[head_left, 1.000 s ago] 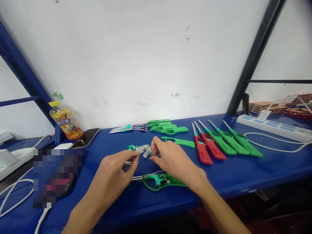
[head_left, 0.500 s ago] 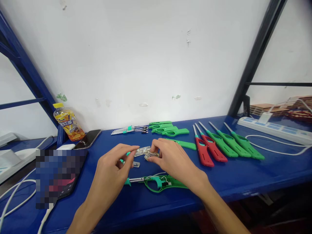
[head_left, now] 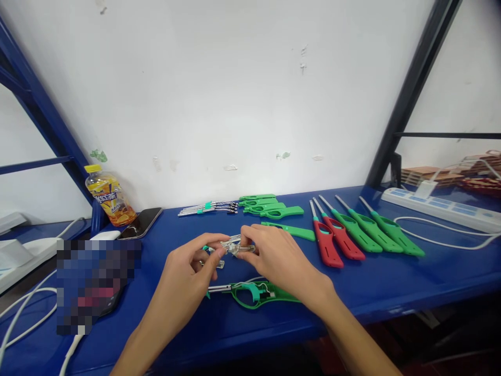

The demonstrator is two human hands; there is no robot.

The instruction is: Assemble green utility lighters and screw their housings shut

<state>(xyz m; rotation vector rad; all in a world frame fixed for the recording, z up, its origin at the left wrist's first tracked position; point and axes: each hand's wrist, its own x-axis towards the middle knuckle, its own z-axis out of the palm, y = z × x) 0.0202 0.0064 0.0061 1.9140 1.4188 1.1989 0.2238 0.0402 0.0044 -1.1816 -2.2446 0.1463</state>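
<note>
Grips a clear plastic lighter tank (head_left: 235, 248) between right hand (head_left: 276, 256) thumb and fingers, above the blue worktop (head_left: 352, 292). Keeps left hand (head_left: 191, 266) thumb and forefinger at its left end; cannot tell whether pinching or merely touching. Has an open green lighter shell (head_left: 285, 295) just below, two red lighters (head_left: 327, 245) farther right.

5 lighters (head_left: 364, 238) lie on the table (head_left: 371, 284), right of the hands (head_left: 276, 256).
</note>
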